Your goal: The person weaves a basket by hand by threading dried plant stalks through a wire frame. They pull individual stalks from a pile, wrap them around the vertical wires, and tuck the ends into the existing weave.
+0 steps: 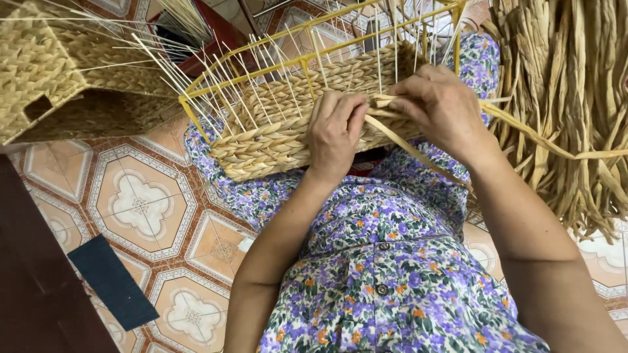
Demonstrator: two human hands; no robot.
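Landmark for this report: the half-woven basket point(281, 131), resting on the lap over the floral dress point(386, 261).

Progress. I judge the work roughly midway. The lower wall of the basket is woven in thick plaited rows. Above those rows the yellow wire frame point(261, 52) stands bare, with thin pale upright stakes point(229, 85) fanning out unwoven. The upper wall remains to be filled.

Hands. The left hand point(335, 134) lies flat against the near wall of the basket, fingers curled and closed over the top woven row, pressing it. The right hand point(445, 108), just right of it at the same row, has fingers pinched together on a flat straw strand point(418, 151), which trails from the basket down and to the right.

Edges and room. To the right of the basket hangs a dense bundle of dried fibre point(569, 98), close to the right forearm; room there is tight. To the left of the basket the stakes project outward toward a finished woven box point(39, 72). Below left of the basket the patterned tiled floor point(144, 202) gives room, with a dark flat mat point(111, 281) lying on it, beside a dark wooden edge point(33, 274).
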